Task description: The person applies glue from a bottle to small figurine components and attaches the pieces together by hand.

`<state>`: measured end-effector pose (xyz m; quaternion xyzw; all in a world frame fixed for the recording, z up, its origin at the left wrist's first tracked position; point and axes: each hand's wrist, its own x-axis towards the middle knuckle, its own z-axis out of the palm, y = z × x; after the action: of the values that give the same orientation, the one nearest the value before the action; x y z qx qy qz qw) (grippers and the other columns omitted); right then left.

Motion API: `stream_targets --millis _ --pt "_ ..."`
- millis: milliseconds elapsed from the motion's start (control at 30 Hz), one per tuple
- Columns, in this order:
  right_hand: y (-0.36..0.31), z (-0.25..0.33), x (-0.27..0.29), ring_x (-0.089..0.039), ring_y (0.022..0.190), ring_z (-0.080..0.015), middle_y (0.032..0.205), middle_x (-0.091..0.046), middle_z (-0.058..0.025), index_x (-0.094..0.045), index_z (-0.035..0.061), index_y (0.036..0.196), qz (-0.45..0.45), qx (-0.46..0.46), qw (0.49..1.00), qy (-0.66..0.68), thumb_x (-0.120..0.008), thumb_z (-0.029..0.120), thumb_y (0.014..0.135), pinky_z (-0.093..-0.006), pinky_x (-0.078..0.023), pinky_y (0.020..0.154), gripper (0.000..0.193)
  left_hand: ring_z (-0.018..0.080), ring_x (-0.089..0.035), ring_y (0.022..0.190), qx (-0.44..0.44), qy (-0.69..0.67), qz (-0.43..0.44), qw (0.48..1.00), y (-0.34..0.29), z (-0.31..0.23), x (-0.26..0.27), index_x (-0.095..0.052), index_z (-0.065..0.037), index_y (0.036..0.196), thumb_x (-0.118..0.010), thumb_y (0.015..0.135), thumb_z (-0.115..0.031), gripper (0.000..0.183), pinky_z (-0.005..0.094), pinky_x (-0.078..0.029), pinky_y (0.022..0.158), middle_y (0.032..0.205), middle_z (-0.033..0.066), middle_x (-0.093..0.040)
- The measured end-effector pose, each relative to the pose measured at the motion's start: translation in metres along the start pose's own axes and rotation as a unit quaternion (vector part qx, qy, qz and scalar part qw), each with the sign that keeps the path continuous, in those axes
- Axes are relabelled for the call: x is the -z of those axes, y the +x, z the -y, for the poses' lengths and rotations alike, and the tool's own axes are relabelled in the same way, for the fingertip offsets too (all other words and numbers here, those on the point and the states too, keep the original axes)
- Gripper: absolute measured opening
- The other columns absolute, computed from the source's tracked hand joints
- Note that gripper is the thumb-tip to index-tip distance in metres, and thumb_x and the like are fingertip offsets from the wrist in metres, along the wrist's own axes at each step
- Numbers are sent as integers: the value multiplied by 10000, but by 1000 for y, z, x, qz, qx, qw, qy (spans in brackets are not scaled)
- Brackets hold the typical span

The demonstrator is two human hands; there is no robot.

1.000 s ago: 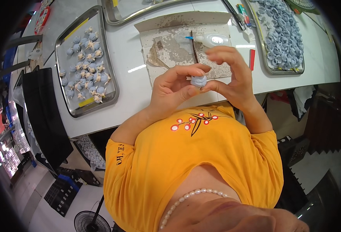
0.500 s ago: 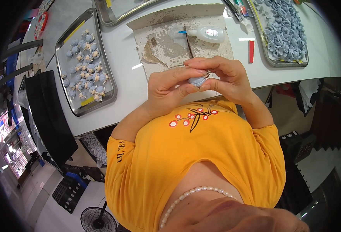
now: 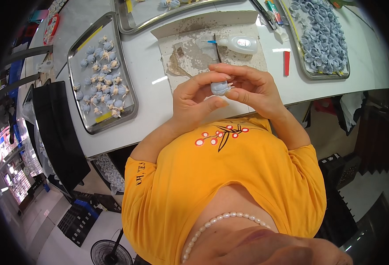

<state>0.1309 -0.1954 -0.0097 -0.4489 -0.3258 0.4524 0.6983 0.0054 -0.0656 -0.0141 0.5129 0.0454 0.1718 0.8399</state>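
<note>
A small round pale-blue fabric flower bud (image 3: 220, 88) with whitish tips sits between my hands above the table's near edge. My right hand (image 3: 255, 88) closes on it, the thumb pressing its right side and the fingers reaching over behind. On the bud's other side, my left hand (image 3: 194, 95) has its thumb and forefinger apart; the forefinger lies close to the bud's top, perhaps touching. A worn cardboard sheet (image 3: 181, 81) is just beyond. On it lie a clear glue bottle (image 3: 242, 44) with a blue tip and a thin dark stick (image 3: 217, 48).
To the left, a metal tray (image 3: 133, 99) holds several blue-and-cream buds. Another tray (image 3: 303, 66) at the right is heaped with pale-blue petal pieces. A red strip (image 3: 286, 63) lies beside it. Further back are a third tray (image 3: 128, 29) and dark pens (image 3: 265, 17).
My left thumb has come away from the bud and dropped lower. The bud has turned and moved slightly left and up, showing more of itself. The whole view has shifted a little.
</note>
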Motion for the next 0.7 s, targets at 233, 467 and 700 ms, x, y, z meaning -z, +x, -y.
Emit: stream_targets --millis 233,467,700 --pt "3 4 -2 -534 1076 -163 1249 -523 -131 -490 -33 1243 -15 -45 998 42 -595 -13 823 -293 -452 900 433 167 -567 1000 -10 83 9 996 2 -6 4 -573 30 1059 -641 809 20 260 287 -467 860 1071 112 -590" --pt "7 -1 -8 -572 975 -112 1147 -601 -79 -556 1 1189 -13 -64 998 12 -633 50 821 -254 -458 841 379 129 -596 913 30 170 -34 984 -12 -19 16 -593 6 1055 -681 780 -18 289 258 -492 794 1010 84 -626" --pt "15 -8 44 -584 838 -89 919 -664 -55 -649 -1 1004 -224 100 928 -282 -618 53 832 -218 -446 771 183 203 -630 827 -111 607 -328 715 -57 -62 108 -631 -21 987 -719 731 -64 274 292 -498 738 944 104 -652"
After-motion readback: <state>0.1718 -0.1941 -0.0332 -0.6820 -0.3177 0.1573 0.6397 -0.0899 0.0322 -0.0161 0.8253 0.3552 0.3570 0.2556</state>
